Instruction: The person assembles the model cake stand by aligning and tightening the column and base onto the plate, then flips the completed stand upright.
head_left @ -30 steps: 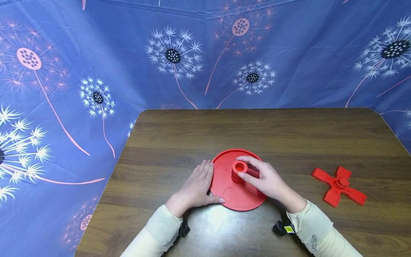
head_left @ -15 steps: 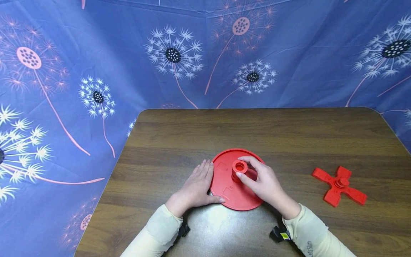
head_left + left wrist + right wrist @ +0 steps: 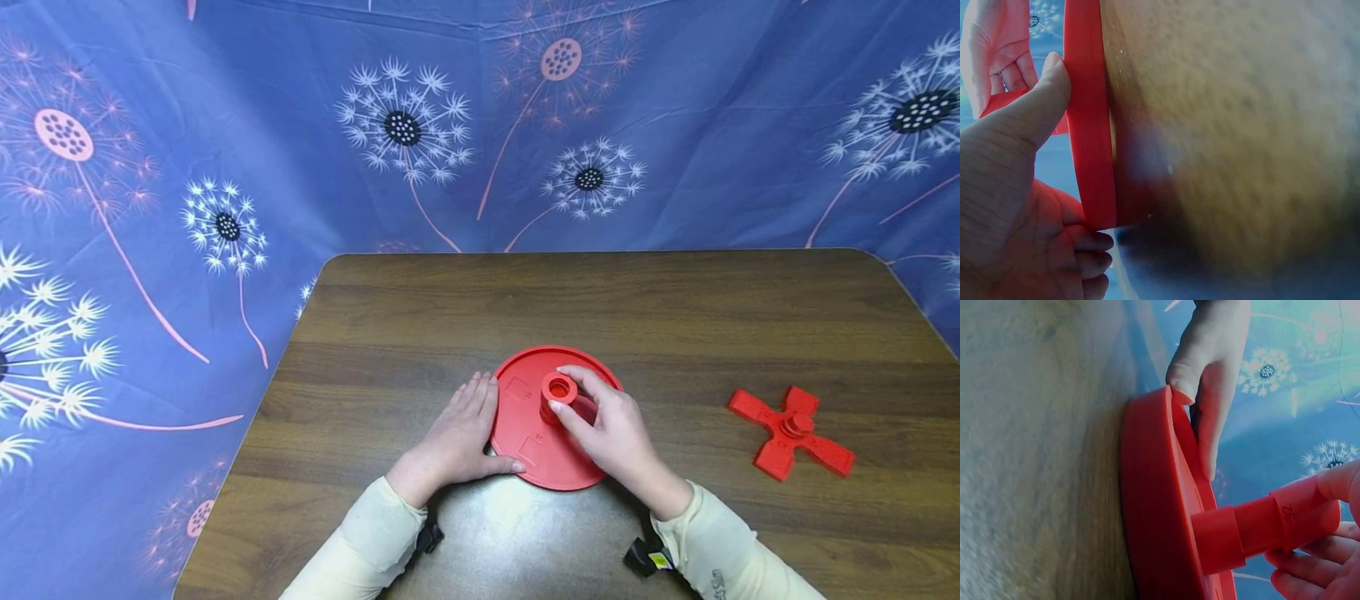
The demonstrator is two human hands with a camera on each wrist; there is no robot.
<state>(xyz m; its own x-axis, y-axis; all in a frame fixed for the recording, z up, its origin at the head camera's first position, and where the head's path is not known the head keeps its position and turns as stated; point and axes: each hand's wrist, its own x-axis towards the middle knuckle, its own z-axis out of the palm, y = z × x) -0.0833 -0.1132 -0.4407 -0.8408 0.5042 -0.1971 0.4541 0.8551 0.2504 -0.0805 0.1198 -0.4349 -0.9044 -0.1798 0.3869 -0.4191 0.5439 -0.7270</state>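
Observation:
A round red disc [image 3: 534, 437] lies flat on the brown wooden table [image 3: 600, 308], with a short red tube [image 3: 558, 392] standing upright at its centre. My right hand [image 3: 607, 429] pinches the tube [image 3: 1272, 522] near its top, thumb on the near side and fingers curled round the far side. My left hand [image 3: 457, 437] lies flat on the table with straight fingers against the disc's left rim [image 3: 1088, 125] and the thumb along its near edge. The left hand [image 3: 1210, 375] also shows behind the disc [image 3: 1154, 506] in the right wrist view.
A red cross-shaped piece [image 3: 791, 433] with a small hub lies on the table to the right. A blue cloth printed with dandelions [image 3: 405, 133] hangs behind and to the left of the table. The table's rounded far corners and left edge are in view.
My right hand and forearm have shifted slightly left and turned round the tube, while still holding it. The left hand and disc have not moved.

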